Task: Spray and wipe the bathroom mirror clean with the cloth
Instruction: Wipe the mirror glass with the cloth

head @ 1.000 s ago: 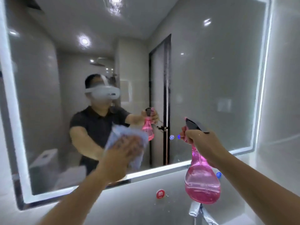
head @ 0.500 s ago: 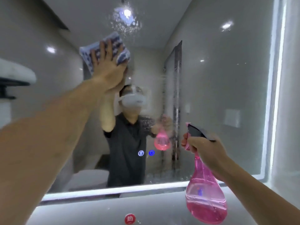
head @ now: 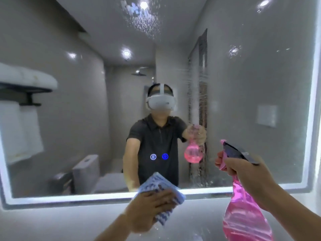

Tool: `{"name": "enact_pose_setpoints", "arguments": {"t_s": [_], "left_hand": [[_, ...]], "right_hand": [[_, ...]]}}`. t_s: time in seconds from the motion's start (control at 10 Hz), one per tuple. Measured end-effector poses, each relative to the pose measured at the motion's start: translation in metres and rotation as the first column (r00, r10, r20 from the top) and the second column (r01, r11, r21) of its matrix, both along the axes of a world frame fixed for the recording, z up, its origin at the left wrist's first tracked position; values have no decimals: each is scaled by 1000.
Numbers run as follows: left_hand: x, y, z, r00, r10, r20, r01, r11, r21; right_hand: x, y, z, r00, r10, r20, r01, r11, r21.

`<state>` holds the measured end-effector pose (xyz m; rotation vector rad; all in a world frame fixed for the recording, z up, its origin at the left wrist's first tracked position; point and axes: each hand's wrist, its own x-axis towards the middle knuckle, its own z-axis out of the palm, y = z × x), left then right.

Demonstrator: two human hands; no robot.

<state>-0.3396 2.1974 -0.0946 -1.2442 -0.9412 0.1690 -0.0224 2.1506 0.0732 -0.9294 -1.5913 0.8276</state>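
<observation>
Head: one cloth (head: 156, 184), one bottle (head: 246, 218) (pink)

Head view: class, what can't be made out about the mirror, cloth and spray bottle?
All in the head view:
1. Spray bottle: base cut off by the bottom edge.
2. Cloth: middle hidden under the left hand.
3. Mirror: top cut off by the upper edge.
4. Lit icons: too small to read.
</observation>
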Motion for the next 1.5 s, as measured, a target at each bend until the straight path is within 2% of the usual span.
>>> {"name": "enact_pose_setpoints", "arguments": {"t_s": [0.1,0.2,0.3,0.4,0.5,0.6,0.7,0.8,0.9,1.0,1.1,1.2,1.3,1.4,1.5], "left_hand": [[1,-13,85,913,-158,376,214,970,-113],[17,-7,237,720,-378,582,306,925,223],[47,7,350,442,-441,781,301,893,334],[89,29,387,367,-432,824,303,893,333],[127,79,312,617,-615,491,515,787,339],[144,78,136,686,-568,454,653,756,-40],[115,52,29,710,-405,576,673,632,-384],[67,33,18,546,-525,653,829,450,-333],[26,12,58,575,-446,685,775,564,-283],[7,14,200,629,-591,505,639,763,97],[18,11,318,493,-550,675,386,833,397],[55,16,343,399,-450,799,224,893,391],[106,47,278,554,-490,673,407,865,294],[147,65,135,756,-420,502,518,853,-67],[149,44,12,878,-134,460,385,768,-511]], "right_hand": [[5,-7,7,1000,-12,11,12,1000,-4],[9,-12,19,1000,-10,-2,10,1000,3],[11,-18,28,1000,-26,-6,26,1000,-4],[16,-20,27,997,-76,24,76,997,-4],[22,-17,19,990,-134,44,134,991,2],[22,-16,8,984,-175,28,176,984,-21],[17,-17,0,983,-184,25,185,982,-47],[8,-21,1,984,-171,40,174,983,-67],[3,-25,7,986,-161,50,165,984,-73],[2,-26,18,986,-157,54,160,985,-67],[7,-27,23,985,-170,37,172,983,-61],[13,-29,23,985,-169,30,171,982,-78],[24,-22,21,981,-189,37,192,978,-88],[39,-8,18,976,-214,36,216,971,-105],[65,12,12,985,-170,38,173,979,-111]]}}
